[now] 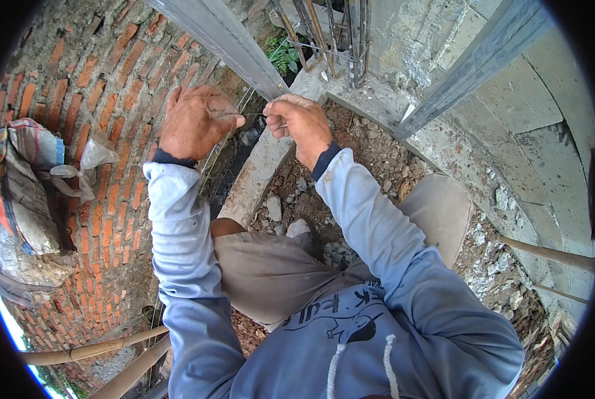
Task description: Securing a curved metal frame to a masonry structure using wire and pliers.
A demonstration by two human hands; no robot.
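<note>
A thin pale string [253, 114] stretches across the short gap between my two hands; it is too fine to tell its material. My left hand [199, 125] pinches one end between thumb and fingers, its back toward me. On the other side my right hand [300, 124] has its fingers curled and pressed together on the string. Just beyond the right hand stands a grey metal post [227, 46], its lower end close to the fingertips. More thin lines [212, 154] run down beside the left wrist, along the concrete beam [261, 176].
A rough brick wall [111, 159] rises on the left, with old sacks [28, 193] hanging there. Rusty rebar [330, 36] sticks up at the far corner. Another grey post [473, 66] leans by the block wall [543, 153]. Rubble [350, 143] and bamboo poles [98, 349] lie around me.
</note>
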